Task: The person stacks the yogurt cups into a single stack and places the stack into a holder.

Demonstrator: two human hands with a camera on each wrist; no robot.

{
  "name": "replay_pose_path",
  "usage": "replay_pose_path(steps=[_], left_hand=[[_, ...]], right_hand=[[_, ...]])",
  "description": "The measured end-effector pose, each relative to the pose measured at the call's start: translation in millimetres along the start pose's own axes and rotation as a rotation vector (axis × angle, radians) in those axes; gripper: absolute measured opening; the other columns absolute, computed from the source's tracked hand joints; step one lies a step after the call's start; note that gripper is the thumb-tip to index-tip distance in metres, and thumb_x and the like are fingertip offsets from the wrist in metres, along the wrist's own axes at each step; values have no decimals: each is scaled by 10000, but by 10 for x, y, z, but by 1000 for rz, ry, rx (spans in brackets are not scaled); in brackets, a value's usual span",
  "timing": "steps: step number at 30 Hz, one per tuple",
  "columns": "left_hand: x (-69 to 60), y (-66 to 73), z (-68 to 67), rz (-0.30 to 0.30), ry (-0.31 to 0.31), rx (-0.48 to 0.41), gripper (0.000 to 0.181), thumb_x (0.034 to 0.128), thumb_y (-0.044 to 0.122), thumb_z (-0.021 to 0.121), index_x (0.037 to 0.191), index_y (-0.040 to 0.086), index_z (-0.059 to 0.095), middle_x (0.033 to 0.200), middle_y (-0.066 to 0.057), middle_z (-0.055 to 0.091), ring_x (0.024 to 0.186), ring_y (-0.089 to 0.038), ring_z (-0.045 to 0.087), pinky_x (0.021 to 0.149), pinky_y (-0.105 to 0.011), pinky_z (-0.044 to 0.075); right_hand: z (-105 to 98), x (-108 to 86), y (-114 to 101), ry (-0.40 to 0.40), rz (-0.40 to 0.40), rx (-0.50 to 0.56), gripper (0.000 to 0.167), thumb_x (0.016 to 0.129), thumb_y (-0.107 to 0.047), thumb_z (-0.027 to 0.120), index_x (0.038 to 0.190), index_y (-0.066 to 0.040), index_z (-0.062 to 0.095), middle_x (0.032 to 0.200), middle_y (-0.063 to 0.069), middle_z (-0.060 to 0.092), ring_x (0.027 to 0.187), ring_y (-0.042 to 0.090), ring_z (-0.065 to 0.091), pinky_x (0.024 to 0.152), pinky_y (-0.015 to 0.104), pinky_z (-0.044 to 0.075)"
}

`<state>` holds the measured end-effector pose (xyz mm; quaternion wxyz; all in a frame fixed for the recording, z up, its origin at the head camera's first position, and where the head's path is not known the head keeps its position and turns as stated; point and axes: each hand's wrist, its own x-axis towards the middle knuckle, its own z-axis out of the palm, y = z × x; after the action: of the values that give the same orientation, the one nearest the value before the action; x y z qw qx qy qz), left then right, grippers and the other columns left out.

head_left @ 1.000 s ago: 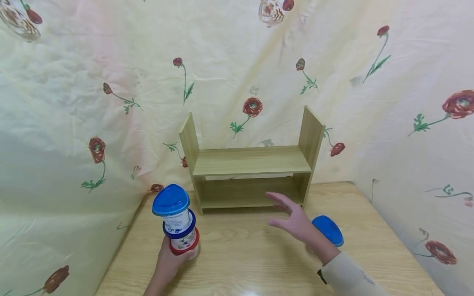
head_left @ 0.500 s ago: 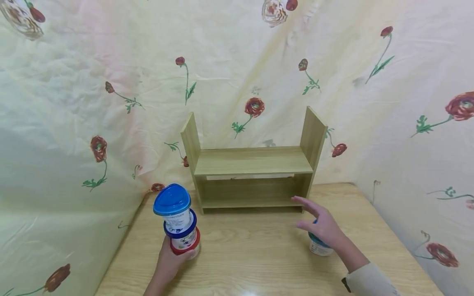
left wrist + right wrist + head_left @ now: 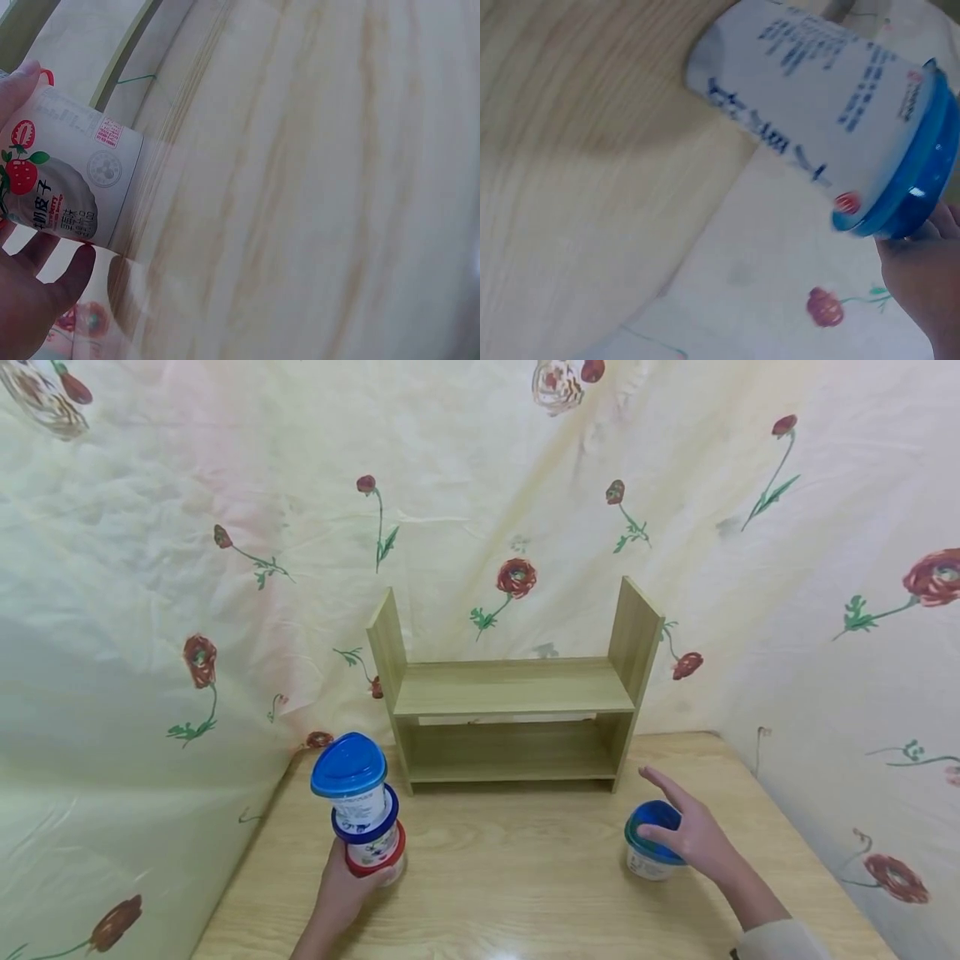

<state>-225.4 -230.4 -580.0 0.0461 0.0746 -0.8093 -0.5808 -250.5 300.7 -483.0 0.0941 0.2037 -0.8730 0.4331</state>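
On the left of the table, three lidded tubs stand in a slightly leaning stack. At its top is a white tub with a bright blue lid (image 3: pixel 349 766), under it one with a dark blue lid (image 3: pixel 365 837). My left hand (image 3: pixel 343 889) holds the bottom tub with a red lid (image 3: pixel 378 863); in the left wrist view this tub (image 3: pixel 64 169) shows a strawberry print. Over on the right, a white tub with a blue lid (image 3: pixel 651 864) stands alone. My right hand (image 3: pixel 693 835) is over its lid with fingers and thumb spread; whether they touch it I cannot tell.
A two-tier wooden shelf (image 3: pixel 513 685) with upright side panels stands at the back of the wooden table (image 3: pixel 510 877). Flower-printed cloth (image 3: pixel 450 527) hangs behind and on both sides.
My right hand has moved right and slightly down, from in front of the shelf to the lone blue-lidded tub. The left hand and the stack have stayed put.
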Motion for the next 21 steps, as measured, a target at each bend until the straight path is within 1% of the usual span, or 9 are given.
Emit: replay_pose_path(steps=[3,6,11,16,21], left_hand=[[-6,4,5,2,2,-2,1164,682,379,938,1558,171,200,1521,-129,401,1377,-415,406,1097,-656,340],[-12,12,9,2,4,-1,1146,693,344,940,1557,175,206,1518,-127,406,1373,-413,411,1096,-656,341],[-4,2,11,0,0,-1,1158,680,356,944,1558,191,208,1517,-116,408,1372,-406,416,1092,-653,349],[2,-8,14,8,7,-8,1165,660,349,957,1552,207,221,1509,-97,420,1370,-395,422,1093,-648,353],[3,-7,8,22,13,-2,1139,670,332,955,1541,201,233,1499,-98,430,1364,-388,431,1096,-642,354]], right_hand=[[-42,-42,82,-39,76,-14,898,884,-173,782,1595,-75,242,1576,314,276,1371,649,227,962,831,257],[-60,-82,142,-67,137,-36,930,887,-227,781,1594,-38,206,1566,360,240,1342,670,255,961,814,302],[-46,-184,231,-86,200,-16,929,894,-244,766,1586,-7,193,1541,396,234,1298,672,313,933,789,373],[-13,-256,310,-103,272,-12,972,891,-265,774,1596,-21,150,1549,391,194,1297,677,292,930,788,380],[22,-295,366,-115,342,-1,1014,878,-273,791,1595,-27,118,1524,410,191,1298,687,283,936,780,386]])
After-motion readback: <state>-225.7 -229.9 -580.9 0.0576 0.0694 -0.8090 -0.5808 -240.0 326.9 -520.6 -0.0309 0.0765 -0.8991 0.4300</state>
